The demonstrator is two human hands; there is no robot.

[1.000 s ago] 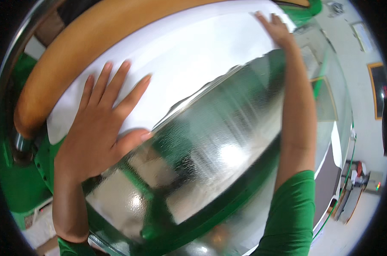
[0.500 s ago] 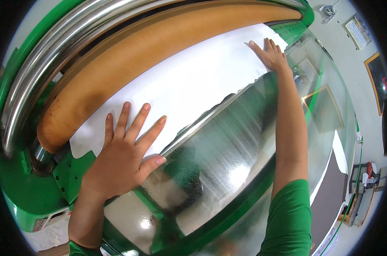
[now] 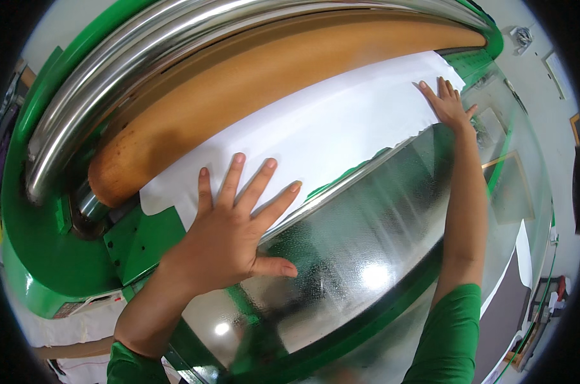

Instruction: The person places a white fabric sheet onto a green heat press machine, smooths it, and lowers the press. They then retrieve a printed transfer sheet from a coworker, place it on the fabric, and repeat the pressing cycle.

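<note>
A white sheet (image 3: 341, 109) with an uneven near edge lies along the front of a long tan roller (image 3: 251, 83). Its far edge meets the roller; I cannot tell whether it is leather or paper. My left hand (image 3: 229, 237) is spread, palm down, with the fingers on the left part of the sheet and the thumb out over the glossy surface in front. At the far right end, my right hand (image 3: 453, 109) also lies spread near the sheet's corner. Neither hand grips anything.
Shiny metal rollers (image 3: 143, 70) run behind the tan one, within a green machine frame (image 3: 53, 256). A glossy, reflective table surface (image 3: 341, 256) slopes toward me, bordered by a green bar (image 3: 379, 288). A dark sheet with white edges (image 3: 504, 313) lies at lower right.
The sheet's near edge has shifted slightly toward the roller, baring a green strip beside the metal edge. Both hands stay spread on it. The whole view has shifted, moving the scene rightward.
</note>
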